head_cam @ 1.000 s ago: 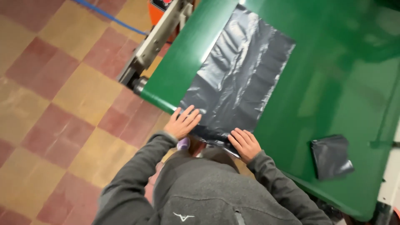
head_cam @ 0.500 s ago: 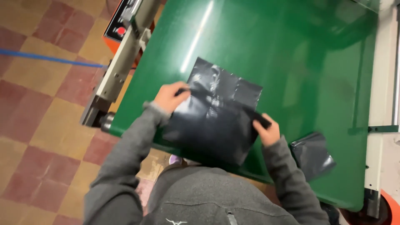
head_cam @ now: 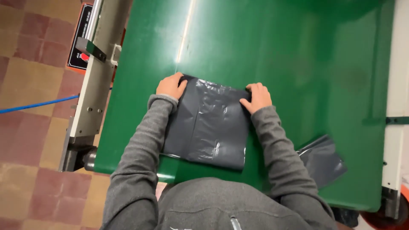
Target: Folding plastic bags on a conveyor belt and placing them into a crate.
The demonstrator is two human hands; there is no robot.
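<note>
Your left hand (head_cam: 171,85) sits at the far left corner of the folded dark grey plastic bag (head_cam: 207,123), fingers curled over the edge and the thumb pressing onto the sheet, so it pinches that corner. Your right hand (head_cam: 256,97) mirrors it at the far right corner, fingers bunched on the top edge and clamped on the plastic. Both forearms in grey sleeves (head_cam: 140,149) run straight out from your body, roughly parallel, with the bag lying flat between them on the green belt (head_cam: 272,51), close to its near edge.

Your fingertips are tucked under or against the fold, so how much plastic each hand actually holds is hard to make out. The right sleeve covers part of a second folded grey bag (head_cam: 323,159) lying to your right on the belt. The metal side rail (head_cam: 96,85) at the left is cut off at the top of the view.
</note>
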